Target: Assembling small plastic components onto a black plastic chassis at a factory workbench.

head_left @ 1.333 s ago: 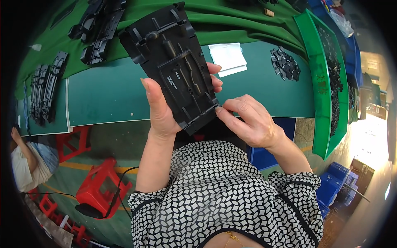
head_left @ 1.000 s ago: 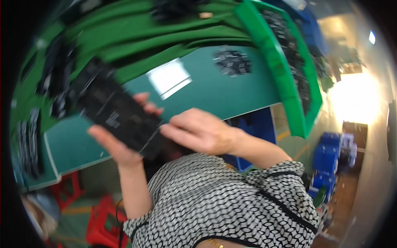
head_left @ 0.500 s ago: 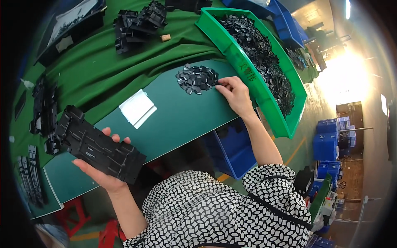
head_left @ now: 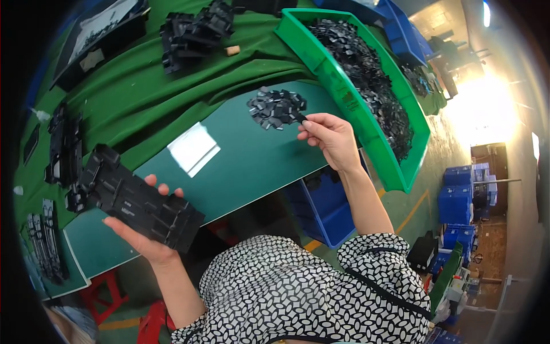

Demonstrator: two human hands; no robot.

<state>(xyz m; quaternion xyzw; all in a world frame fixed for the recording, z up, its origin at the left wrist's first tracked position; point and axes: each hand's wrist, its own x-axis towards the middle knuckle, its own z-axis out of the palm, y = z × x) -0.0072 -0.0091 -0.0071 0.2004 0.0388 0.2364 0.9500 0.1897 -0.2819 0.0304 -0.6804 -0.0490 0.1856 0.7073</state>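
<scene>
My left hand point(head_left: 150, 243) is closed around a long black plastic tray-like part point(head_left: 140, 200) with raised ribs and tabs, tilted over the table's left half. Its thumb lies along the near side, and fingertips show past the far side. Between the thumb and fingers of my right hand point(head_left: 332, 140) is a small flat black plastic piece point(head_left: 301, 117). That hand is just right of a loose pile of small black plastic pieces point(head_left: 275, 108) on the green tabletop point(head_left: 246, 160). White sheets or cards point(head_left: 193, 150) lie between the pile and the tray-like part.
A green bin point(head_left: 349, 109) full of small black pieces stands beyond my right hand. Stacked black parts point(head_left: 195, 34) and a cork-like block point(head_left: 232, 50) rest on green cloth point(head_left: 143, 103). More black parts point(head_left: 60, 143) lie at left. A blue crate point(head_left: 323, 209) is below the table edge.
My right hand has drawn slightly back from the pile, its fingers now pinching a small black piece that shows clearly. My left hand keeps its hold on the tray-like part.
</scene>
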